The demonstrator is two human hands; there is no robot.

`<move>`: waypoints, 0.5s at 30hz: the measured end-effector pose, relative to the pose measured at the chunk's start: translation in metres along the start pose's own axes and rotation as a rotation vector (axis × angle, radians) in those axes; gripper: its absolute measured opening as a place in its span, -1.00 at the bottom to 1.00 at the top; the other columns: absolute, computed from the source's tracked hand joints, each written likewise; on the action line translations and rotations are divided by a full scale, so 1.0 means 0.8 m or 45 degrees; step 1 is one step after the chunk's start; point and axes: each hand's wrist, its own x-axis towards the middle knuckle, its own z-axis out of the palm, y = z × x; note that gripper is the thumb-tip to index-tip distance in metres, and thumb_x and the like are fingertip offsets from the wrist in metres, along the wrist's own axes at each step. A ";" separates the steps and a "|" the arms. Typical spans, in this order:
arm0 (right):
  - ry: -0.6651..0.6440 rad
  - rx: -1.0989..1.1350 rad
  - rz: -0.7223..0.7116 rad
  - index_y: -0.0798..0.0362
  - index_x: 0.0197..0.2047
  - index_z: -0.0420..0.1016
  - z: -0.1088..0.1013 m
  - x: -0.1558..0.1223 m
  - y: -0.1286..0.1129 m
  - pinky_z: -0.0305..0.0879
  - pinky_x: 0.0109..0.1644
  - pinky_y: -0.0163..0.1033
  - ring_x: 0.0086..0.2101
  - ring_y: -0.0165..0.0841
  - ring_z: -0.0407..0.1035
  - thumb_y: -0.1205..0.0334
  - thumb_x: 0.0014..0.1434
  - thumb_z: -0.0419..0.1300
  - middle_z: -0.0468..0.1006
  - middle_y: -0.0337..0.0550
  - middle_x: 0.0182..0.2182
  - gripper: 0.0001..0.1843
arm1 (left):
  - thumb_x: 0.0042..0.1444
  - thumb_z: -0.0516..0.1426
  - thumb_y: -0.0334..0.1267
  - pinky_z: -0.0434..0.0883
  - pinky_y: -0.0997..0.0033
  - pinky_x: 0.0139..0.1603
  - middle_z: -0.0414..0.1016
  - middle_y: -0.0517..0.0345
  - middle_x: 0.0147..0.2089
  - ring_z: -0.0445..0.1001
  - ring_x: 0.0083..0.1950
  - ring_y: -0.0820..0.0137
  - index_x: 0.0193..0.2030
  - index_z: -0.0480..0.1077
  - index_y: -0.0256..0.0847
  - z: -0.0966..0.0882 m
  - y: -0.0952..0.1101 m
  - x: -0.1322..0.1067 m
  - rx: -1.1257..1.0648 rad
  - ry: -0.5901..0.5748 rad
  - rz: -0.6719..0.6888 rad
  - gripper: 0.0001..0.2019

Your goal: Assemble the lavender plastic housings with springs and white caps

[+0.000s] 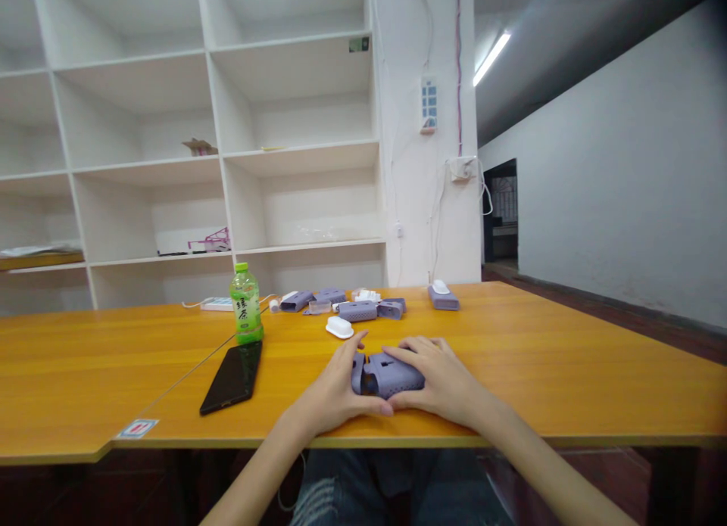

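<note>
Shell [391,375]: purple, perforated. It lies on the table [568,375] close to the near edge, straight ahead of you. Its long axis runs left to right, roughly parallel to that edge.

Your left hand [332,393] cups the left end, where a dark opening shows, with the thumb laid along the front. Your right hand [443,378] covers the top and right end, fingers spread over the holes. Both hands are closed on the shell, one per end, and the thumb tips meet in front of it. Neither hand is nearer; the shell sits between them.

One piece or two mated halves: possibly two, but your fingers hide any seam.

A cap [339,327] lies just beyond your left hand. More parts [357,310] lie farther back, well apart. A phone [232,376] lies to your left, and a bottle [246,303] stands behind it.
</note>
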 end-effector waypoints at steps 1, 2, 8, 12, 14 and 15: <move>0.004 0.000 0.010 -0.21 0.30 0.43 -0.002 0.000 0.001 0.23 0.15 0.05 0.03 -0.05 0.39 -0.46 0.04 0.28 0.55 -0.06 0.01 -0.15 | -0.19 0.44 0.21 0.13 -0.08 0.48 0.06 -0.20 0.52 0.15 0.48 -0.04 0.52 -0.05 -0.09 -0.004 0.000 -0.001 -0.020 -0.026 0.013 0.21; 0.008 -0.003 0.022 -0.20 0.29 0.44 -0.003 0.000 0.002 0.24 0.14 0.04 0.02 -0.04 0.39 -0.47 0.04 0.27 0.55 -0.05 0.00 -0.14 | -0.17 0.44 0.18 0.13 -0.07 0.49 0.07 -0.14 0.52 0.16 0.47 -0.02 0.51 -0.01 -0.05 -0.008 0.000 -0.002 -0.030 -0.042 0.036 0.16; 0.009 0.005 0.057 -0.25 0.30 0.44 -0.006 0.001 0.002 0.26 0.16 0.03 0.02 -0.04 0.41 -0.48 0.08 0.22 0.54 -0.03 0.02 -0.17 | 0.04 0.38 0.06 0.12 0.07 0.51 0.22 0.04 0.45 0.19 0.47 0.11 0.39 0.24 0.05 -0.019 0.006 0.001 0.090 -0.032 0.226 -0.21; 0.037 -0.006 0.070 -0.24 0.25 0.50 -0.008 0.002 -0.002 0.30 0.11 0.03 -0.03 -0.05 0.44 -0.48 0.09 0.21 0.57 -0.05 -0.04 -0.22 | 0.09 0.33 0.12 0.21 0.08 0.45 0.28 0.03 0.40 0.29 0.40 0.11 0.40 0.25 0.09 -0.018 0.010 0.003 0.192 -0.073 0.238 -0.25; 0.045 -0.020 0.094 -0.24 0.23 0.51 -0.009 0.002 -0.003 0.32 0.08 0.02 -0.04 -0.04 0.45 -0.49 0.09 0.20 0.58 -0.05 -0.05 -0.22 | 0.03 0.35 0.16 0.25 0.08 0.43 0.30 0.02 0.38 0.32 0.37 0.09 0.40 0.25 0.11 -0.018 0.012 0.003 0.198 -0.096 0.245 -0.20; 0.049 -0.022 0.106 -0.25 0.23 0.52 -0.011 0.003 -0.003 0.32 0.08 0.02 -0.04 -0.04 0.45 -0.50 0.09 0.20 0.58 -0.05 -0.06 -0.23 | -0.02 0.37 0.18 0.26 0.07 0.42 0.31 0.02 0.37 0.33 0.36 0.08 0.40 0.24 0.12 -0.019 0.013 0.002 0.186 -0.105 0.249 -0.15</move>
